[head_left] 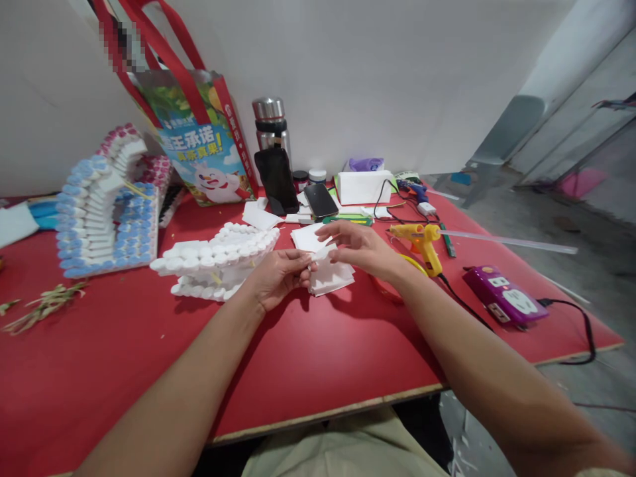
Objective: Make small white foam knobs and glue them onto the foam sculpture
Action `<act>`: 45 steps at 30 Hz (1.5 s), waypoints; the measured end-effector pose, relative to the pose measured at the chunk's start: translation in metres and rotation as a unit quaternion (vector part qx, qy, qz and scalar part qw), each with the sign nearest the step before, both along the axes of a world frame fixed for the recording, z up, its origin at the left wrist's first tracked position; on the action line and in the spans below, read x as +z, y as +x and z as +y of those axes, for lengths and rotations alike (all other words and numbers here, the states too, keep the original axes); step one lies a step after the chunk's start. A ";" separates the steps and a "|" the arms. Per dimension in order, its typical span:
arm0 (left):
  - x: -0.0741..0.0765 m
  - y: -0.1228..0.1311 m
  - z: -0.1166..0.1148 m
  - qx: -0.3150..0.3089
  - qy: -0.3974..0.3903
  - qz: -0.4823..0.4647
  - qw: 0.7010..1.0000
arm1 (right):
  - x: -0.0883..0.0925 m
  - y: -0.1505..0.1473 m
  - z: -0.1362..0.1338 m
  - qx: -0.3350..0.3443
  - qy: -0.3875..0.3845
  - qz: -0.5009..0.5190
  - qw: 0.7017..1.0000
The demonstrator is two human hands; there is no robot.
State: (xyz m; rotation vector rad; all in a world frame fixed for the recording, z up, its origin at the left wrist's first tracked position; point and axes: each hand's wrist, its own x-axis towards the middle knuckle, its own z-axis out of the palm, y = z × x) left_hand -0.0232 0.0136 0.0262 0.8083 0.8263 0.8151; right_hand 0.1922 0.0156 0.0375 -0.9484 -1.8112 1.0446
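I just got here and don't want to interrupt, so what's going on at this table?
A person is handling a small piece of white paper at a red table. The left hand pinches it between its fingers; the right hand is right at it, though whether it grips is hard to tell. More white sheets lie just beneath. A white rolled-looking structure sits beside the left hand, and a yellow glue gun is beyond the right forearm, unheld.

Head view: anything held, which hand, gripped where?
A small white paper piece: the left hand pinches its left end between thumb and fingers. The right hand is at the other end; whether it grips cannot be told.
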 end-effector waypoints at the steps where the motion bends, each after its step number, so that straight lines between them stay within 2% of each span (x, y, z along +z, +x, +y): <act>1: 0.000 0.000 0.000 0.002 -0.001 -0.003 1.000 | 0.001 0.000 -0.001 0.014 0.025 -0.023 0.999; 5: 0.001 0.000 0.001 -0.001 -0.015 -0.003 1.000 | 0.000 -0.004 -0.003 0.008 0.107 -0.063 0.992; 9: 0.001 0.000 0.000 -0.015 -0.009 0.007 1.000 | -0.005 -0.003 0.000 0.014 0.109 -0.070 0.991; 13: 0.001 -0.001 -0.001 -0.035 0.012 0.031 0.999 | -0.006 -0.001 -0.001 0.025 0.148 -0.120 0.981; 20: 0.007 0.000 -0.004 -0.029 0.039 0.039 0.998 | -0.005 -0.008 -0.009 -0.028 0.154 -0.090 0.984; 23: 0.008 -0.001 -0.004 -0.023 0.044 0.043 0.998 | -0.003 -0.008 -0.009 -0.031 0.104 -0.084 0.991; 26: 0.008 -0.003 -0.003 -0.013 0.048 0.048 0.998 | 0.001 -0.006 -0.007 -0.015 -0.050 -0.002 0.999; 29: 0.006 -0.004 -0.002 -0.010 0.071 0.065 0.995 | 0.004 -0.007 -0.005 -0.026 -0.202 0.100 0.974; 32: 0.004 -0.003 -0.003 -0.006 0.123 0.101 0.987 | 0.003 -0.013 -0.003 -0.038 -0.276 0.117 0.953; 35: 0.003 -0.001 -0.004 -0.004 0.166 0.123 0.978 | 0.000 -0.018 -0.003 -0.004 -0.274 0.069 0.959; 39: 0.005 -0.002 -0.003 0.013 0.166 0.124 0.978 | -0.003 -0.020 -0.003 0.004 -0.199 0.005 0.980; 45: 0.007 -0.004 -0.001 0.024 0.155 0.120 0.980 | -0.008 -0.021 0.000 0.000 -0.162 0.016 0.987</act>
